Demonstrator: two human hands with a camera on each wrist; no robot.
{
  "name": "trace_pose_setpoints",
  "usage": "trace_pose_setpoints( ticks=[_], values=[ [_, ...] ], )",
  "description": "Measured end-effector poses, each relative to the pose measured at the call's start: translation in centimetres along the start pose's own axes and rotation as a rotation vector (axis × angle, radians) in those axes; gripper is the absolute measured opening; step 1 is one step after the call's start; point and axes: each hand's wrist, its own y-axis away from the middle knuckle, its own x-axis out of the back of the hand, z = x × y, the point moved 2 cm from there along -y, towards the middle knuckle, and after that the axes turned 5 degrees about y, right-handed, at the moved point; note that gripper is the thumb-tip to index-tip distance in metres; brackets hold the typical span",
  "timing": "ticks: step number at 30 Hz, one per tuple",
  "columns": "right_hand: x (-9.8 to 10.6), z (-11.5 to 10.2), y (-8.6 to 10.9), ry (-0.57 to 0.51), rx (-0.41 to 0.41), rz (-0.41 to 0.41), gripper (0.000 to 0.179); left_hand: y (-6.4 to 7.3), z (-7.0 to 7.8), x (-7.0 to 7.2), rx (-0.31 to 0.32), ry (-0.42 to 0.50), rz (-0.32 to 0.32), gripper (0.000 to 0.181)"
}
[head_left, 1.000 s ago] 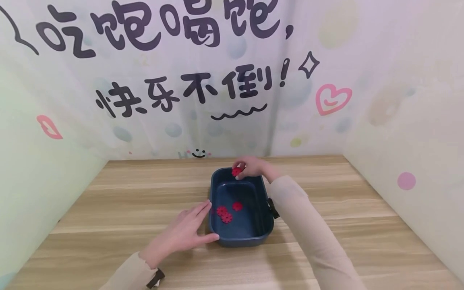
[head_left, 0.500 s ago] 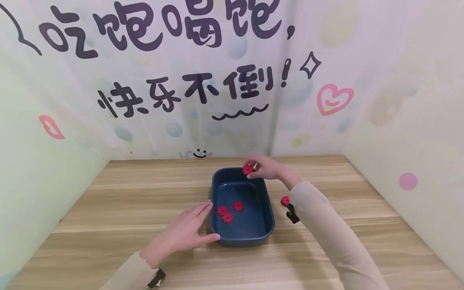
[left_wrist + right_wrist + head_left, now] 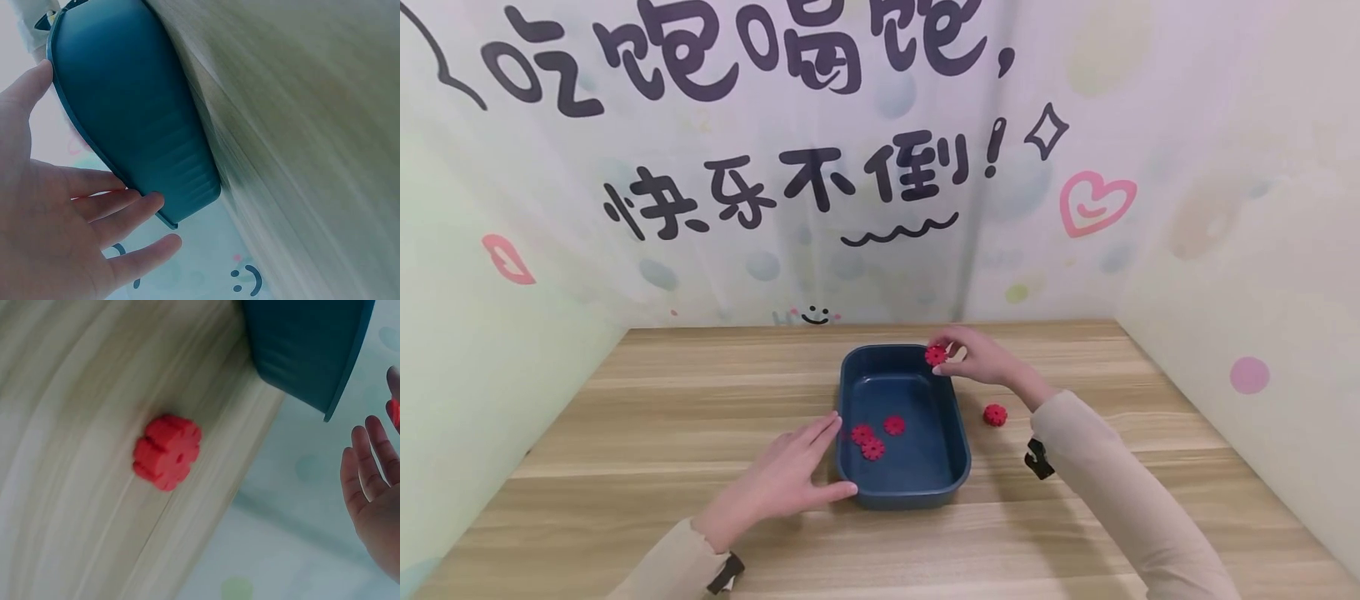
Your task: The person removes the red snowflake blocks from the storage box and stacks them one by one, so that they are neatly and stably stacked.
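A dark blue rectangular bin (image 3: pixel 904 500) stands on the wooden table. Inside it lie red notched discs: one alone (image 3: pixel 894 426) and two touching each other (image 3: pixel 872 450). My left hand (image 3: pixel 772 481) rests at the bin's left side with fingers extended; in the left wrist view its thumb and fingertips touch the rim. At the far right corner my right hand (image 3: pixel 979 358) pinches a red notched disc (image 3: pixel 936 356) between thumb and fingers, over the rim. In the right wrist view that disc is mostly cut off by the frame edge.
To the right of the bin, a small stack of red notched discs (image 3: pixel 995 415) sits on the table (image 3: pixel 700 400). Behind the table hangs a printed backdrop (image 3: pixel 760 242) with lettering. Pale walls close off both sides.
My right hand has moved right with the pinched disc, from above the bin's back to its far right corner. The stack beside the bin has come into view. My left hand stays put.
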Motion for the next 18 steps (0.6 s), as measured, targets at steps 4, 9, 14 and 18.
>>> trace_pose_setpoints(
  ticks=[4, 9, 14, 18],
  values=[
    [0.3, 0.5, 0.9, -0.006, -0.016, 0.003, 0.040, 0.0, 0.1, 0.1, -0.001, -0.001, -0.003, 0.092],
    [0.4, 1.2, 2.2, -0.017, -0.001, 0.022, 0.036, 0.1, 0.1, 0.1, -0.001, 0.003, 0.001, 0.090],
    [0.6, 1.8, 3.8, -0.015, 0.013, 0.044, 0.036, 0.1, 0.1, 0.1, -0.003, 0.008, 0.009, 0.089],
    [0.6, 1.7, 5.3, -0.020, -0.008, 0.031, 0.037, 0.1, 0.1, 0.1, 0.002, 0.007, 0.009, 0.088]
  ],
)
